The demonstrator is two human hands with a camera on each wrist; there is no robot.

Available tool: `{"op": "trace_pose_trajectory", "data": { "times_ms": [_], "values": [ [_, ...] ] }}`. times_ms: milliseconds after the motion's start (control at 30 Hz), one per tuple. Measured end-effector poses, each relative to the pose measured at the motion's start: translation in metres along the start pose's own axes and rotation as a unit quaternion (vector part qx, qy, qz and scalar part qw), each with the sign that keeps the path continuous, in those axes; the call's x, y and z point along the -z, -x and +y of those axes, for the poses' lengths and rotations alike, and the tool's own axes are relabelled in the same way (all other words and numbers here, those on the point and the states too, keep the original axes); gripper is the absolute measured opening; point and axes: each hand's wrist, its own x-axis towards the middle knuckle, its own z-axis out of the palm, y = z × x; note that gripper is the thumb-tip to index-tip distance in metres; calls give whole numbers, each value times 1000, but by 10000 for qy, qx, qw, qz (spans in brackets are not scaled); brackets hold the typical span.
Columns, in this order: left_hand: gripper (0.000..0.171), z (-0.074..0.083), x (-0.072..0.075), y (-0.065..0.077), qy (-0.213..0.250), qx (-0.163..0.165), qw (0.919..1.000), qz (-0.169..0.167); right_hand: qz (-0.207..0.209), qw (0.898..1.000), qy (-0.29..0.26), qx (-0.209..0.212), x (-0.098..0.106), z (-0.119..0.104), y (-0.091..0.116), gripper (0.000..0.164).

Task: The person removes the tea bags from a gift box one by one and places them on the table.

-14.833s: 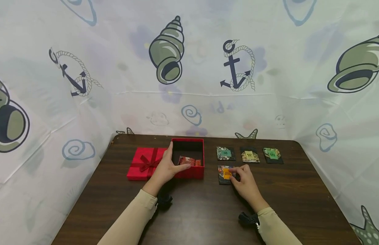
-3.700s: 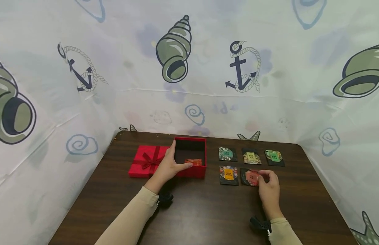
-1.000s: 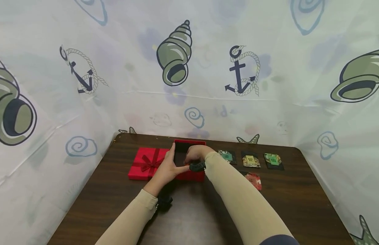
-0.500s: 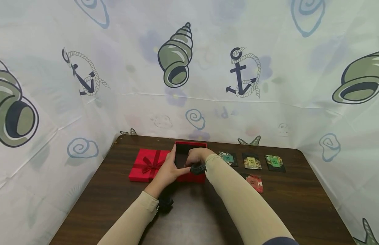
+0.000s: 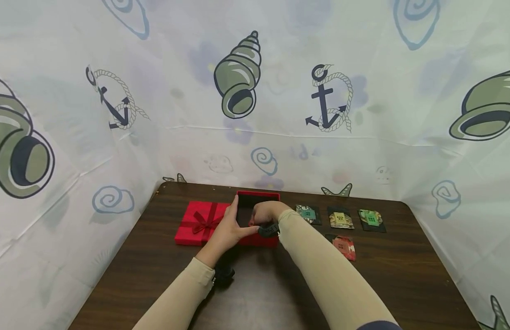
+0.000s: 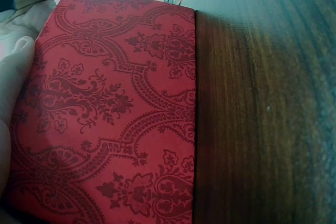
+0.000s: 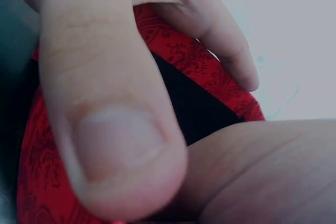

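An uncovered red gift box (image 5: 268,241) with a dark inside stands at the back middle of the table. My left hand (image 5: 226,231) holds its near left corner, fingers along the left side and thumb over the front; the box's patterned outside (image 6: 115,114) fills much of the left wrist view. My right hand (image 5: 266,211) reaches into the box, fingers bent downward, a bit of red packet (image 5: 251,223) showing at the fingertips. In the right wrist view its thumb (image 7: 121,145) is close up before the box's black interior (image 7: 197,103). Most of the packet is hidden.
Left of the box lies its red lid (image 5: 190,227) with a ribbon bow. On the right, a teal-labelled packet (image 5: 308,214), a yellow one (image 5: 341,219) and a green one (image 5: 371,220) form a row. A red-labelled packet (image 5: 344,247) lies nearer, partly behind the right sleeve.
My right hand laid down an orange-labelled packet, then a red-labelled one, and moved left into the box. The orange one is now hidden behind the sleeve. My left hand stayed on the box.
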Motion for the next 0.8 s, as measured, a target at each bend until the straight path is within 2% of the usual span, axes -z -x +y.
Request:
{"op": "trace_pose_trajectory", "data": {
  "times_ms": [100, 200, 333, 433, 533, 667, 800],
  "values": [
    [137, 0, -2, -1, 39, -16, 10000, -3, 2, 9979, -626, 188, -2, 3, 4, 20],
    [139, 1, -2, 0, 45, -20, 10000, 20, 138, 9907, -1204, 612, -6, 7, 7, 18],
    [141, 0, -2, 2, 10, 0, 10000, -5, 562, 9745, -1806, 1204, -14, 13, 8, 14],
    [142, -1, -2, 3, -10, -21, 10000, -63, 908, 9620, -2125, 1457, -20, 16, 10, 14],
    [142, -1, 0, 2, 14, -77, 10000, -15, 1422, 9520, -2177, 1613, -24, 16, 11, 13],
    [141, 0, 0, -1, 35, -134, 9999, 30, 2279, 9419, -1778, 1714, -29, 14, 12, 9],
    [140, 0, 0, -3, -20, -158, 9999, -8, 2728, 9340, -1408, 1827, -36, 11, 15, 6]
  ]
}}
